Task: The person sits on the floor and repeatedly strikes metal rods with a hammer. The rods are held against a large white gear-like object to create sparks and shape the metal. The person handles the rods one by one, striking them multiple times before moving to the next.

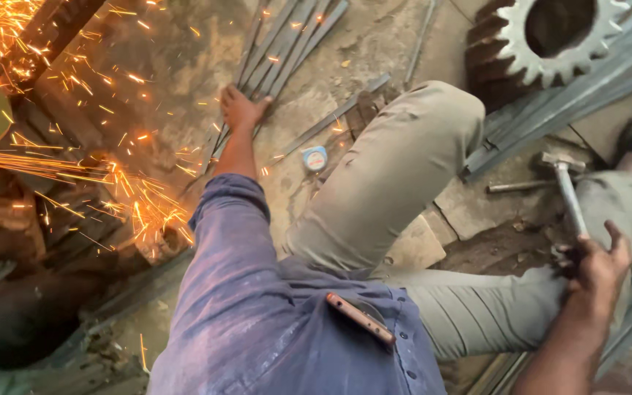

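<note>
The person crouches over a rough concrete floor [184, 58]. The left hand [241, 108] reaches far forward, palm down and fingers spread, pressing on the near ends of a bundle of flat steel strips [287, 40] that run away toward the far edge. The right hand [600, 263] is clenched round the handle of a hammer [566, 183], whose head points away, raised just above the floor at the right.

Judged step: one strip is being steadied or picked out while the hammer waits. The next move would call for the chosen strip to lie flat and apart from the rest, and for the left fingers to be clear of any strike point.

A small blue-and-white tape measure [315, 158] lies on the floor between the left arm and the bent knee. A large rusty gear [543, 36] stands at far right. Sparks [133, 197] shower in from the left; their source is cut off by the frame edge. A phone [360, 319] sticks out of the shirt pocket. Which strip the hand bears on cannot be told; the hammer's lower handle is hidden in the fist.
</note>
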